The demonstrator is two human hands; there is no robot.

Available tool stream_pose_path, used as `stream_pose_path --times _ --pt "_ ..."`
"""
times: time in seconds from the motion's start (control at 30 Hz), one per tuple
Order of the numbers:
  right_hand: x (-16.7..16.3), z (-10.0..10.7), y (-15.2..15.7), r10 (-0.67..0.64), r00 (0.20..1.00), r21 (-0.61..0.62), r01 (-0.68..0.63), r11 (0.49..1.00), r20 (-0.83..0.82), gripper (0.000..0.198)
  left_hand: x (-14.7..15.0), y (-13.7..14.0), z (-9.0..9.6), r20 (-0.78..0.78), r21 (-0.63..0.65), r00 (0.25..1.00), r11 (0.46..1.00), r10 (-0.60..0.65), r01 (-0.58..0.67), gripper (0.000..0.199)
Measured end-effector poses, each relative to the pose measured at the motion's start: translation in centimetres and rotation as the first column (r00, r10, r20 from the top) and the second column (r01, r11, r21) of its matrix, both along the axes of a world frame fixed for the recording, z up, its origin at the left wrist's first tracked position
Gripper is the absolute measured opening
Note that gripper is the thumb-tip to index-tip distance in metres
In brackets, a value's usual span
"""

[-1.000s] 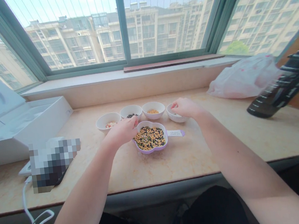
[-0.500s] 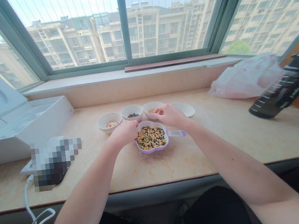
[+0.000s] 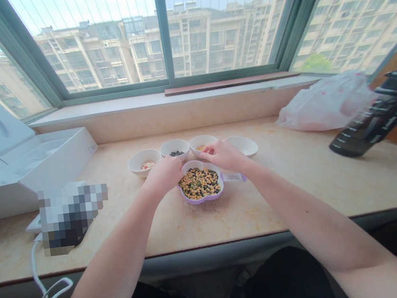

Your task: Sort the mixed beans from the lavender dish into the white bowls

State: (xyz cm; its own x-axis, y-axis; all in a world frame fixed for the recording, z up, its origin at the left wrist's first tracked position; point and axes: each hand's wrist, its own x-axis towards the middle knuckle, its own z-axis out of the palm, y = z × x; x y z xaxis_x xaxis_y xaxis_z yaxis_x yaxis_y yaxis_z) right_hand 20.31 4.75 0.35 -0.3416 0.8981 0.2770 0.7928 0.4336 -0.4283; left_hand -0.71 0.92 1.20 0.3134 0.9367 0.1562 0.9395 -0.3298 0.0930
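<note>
A purple-rimmed, flower-shaped dish (image 3: 219, 196) with a short handle holds mixed yellow, black and green beans (image 3: 199, 183). My left hand (image 3: 165, 173) is at its upper left rim, in front of the bowl of black beans (image 3: 165, 148). Its fingers are curled together, and whatever they hold is hidden. Over the front rim of the bowl of yellow beans (image 3: 197, 140) is my right hand (image 3: 223, 154), thumb and fingertips pinched; nothing between them can be made out. Left of these stands a white bowl with pale and reddish pieces (image 3: 135, 165). Partly behind my right hand lies another white bowl (image 3: 245, 145).
An open white box (image 3: 52, 161) stands at the left, with a pixelated dark object (image 3: 71, 225) and a white cable (image 3: 36, 268) nearer me. At the right are a plastic bag (image 3: 322, 103) and a tilted black bottle (image 3: 364, 130). A window sill (image 3: 125, 104) runs behind.
My right hand has shifted slightly left and down at the yellow-bean bowl. The left hand has moved a little, its fingertips lower by the dish's rim. The bowls and dish stay put.
</note>
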Motion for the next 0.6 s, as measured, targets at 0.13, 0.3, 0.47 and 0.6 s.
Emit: stream_pose_path --times 0.13,0.3,0.47,0.6 --pt "0.1 -0.1 0.1 0.006 1.000 -0.005 -0.006 1.000 -0.004 0.033 -0.4 0.4 0.1 0.022 0.038 1.000 0.999 0.003 -0.004 0.027" --pt "0.0 -0.2 -0.1 0.021 1.000 -0.024 -0.022 0.999 -0.012 0.030 -0.7 1.2 0.0 0.301 0.216 0.942 0.973 -0.146 0.082 0.025" --pt "-0.2 -0.1 -0.1 0.027 0.999 -0.037 -0.028 0.999 -0.017 0.024 -0.2 1.4 -0.3 0.551 0.382 0.790 0.923 -0.270 0.048 0.018" --pt "-0.4 -0.2 0.0 0.043 0.999 -0.051 -0.044 0.998 -0.024 0.022 0.2 1.1 -0.4 0.600 0.436 0.724 0.898 -0.340 0.060 0.015"
